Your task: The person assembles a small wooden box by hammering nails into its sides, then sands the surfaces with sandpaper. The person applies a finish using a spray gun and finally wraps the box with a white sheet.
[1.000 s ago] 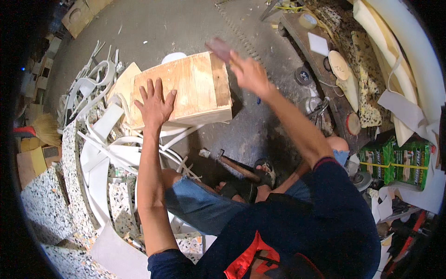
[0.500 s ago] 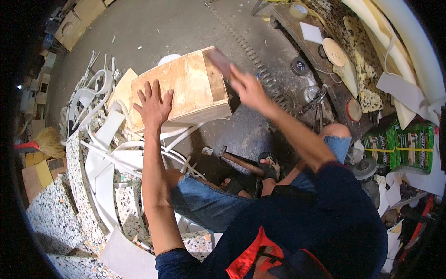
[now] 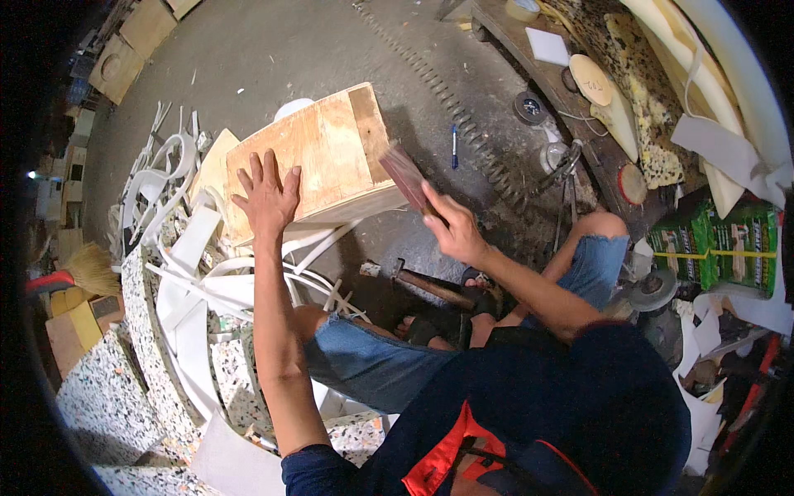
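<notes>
A plywood box with a pale top and a darker strip at its right end stands in front of me. My left hand lies flat on its top near the left end, fingers spread. My right hand is closed around one end of a flat, reddish-brown block with a streaked face; whether it is a brush or a sanding block I cannot tell. The block's far end is by the box's right edge, and motion blur hides whether they touch.
White foam strips and speckled foam pieces pile up at left. A hammer lies by my feet. A blue pen and a coiled hose are on the floor. A low bench stands at far right.
My right hand has drawn the block from the box's far right corner back toward me, along and off its right end. The pen on the floor has come into sight. My left hand stays on the box.
</notes>
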Demonstrator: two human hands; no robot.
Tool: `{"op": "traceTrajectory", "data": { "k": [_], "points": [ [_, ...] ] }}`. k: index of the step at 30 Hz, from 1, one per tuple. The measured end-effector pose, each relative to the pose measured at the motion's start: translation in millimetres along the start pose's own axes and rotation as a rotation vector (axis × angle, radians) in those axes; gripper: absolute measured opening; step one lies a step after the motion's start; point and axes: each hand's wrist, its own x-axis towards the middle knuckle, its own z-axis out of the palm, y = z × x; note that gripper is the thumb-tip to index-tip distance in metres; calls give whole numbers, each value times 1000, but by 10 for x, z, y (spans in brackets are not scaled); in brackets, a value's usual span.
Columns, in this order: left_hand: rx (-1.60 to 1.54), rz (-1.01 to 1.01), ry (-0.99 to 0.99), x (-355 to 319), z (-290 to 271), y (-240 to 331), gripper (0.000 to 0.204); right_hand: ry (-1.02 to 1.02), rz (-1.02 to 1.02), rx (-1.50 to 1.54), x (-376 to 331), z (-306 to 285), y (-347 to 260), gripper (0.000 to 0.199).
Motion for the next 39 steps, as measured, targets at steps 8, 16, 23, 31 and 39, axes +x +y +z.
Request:
{"op": "traceTrajectory", "data": {
  "k": [8,16,23,31,39],
  "points": [
    [-31,13,5,-1,-15,-1,78,5,-71,-263,1168,28,547,58],
    [-28,33,37,9,59,-42,79,-101,-25,-42,-69,-167,59,69],
    [-43,44,32,10,30,-44,81,-92,-33,-281,780,-167,53,60],
    [-21,40,66,47,84,-55,79,-197,-92,-434,665,-334,-47,58],
    [-55,33,52,-8,26,-41,82,-287,-91,-483,384,-472,-330,54]
  ]
}}
